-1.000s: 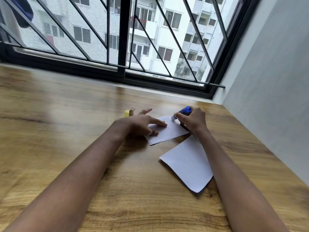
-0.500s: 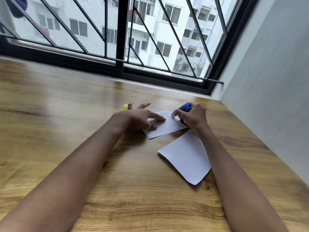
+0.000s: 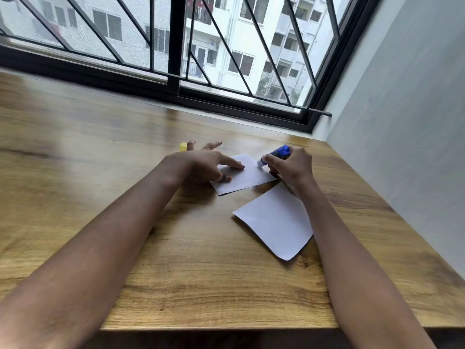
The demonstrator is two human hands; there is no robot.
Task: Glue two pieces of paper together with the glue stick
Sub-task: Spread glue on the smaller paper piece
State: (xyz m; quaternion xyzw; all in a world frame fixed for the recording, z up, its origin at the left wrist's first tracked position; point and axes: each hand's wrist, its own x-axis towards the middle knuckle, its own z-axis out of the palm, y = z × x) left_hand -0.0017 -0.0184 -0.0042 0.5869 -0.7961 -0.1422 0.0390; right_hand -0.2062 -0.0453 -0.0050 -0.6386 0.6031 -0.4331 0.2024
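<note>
Left hand (image 3: 201,166) fingers spread flat on the smaller paper (image 3: 245,176), right hand (image 3: 289,167) gripped blue glue stick (image 3: 276,154), tip on paper beyond the left fingertips

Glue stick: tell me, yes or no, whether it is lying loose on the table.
No, the right hand grips the glue stick, its tip at the edge of the far paper.
</note>
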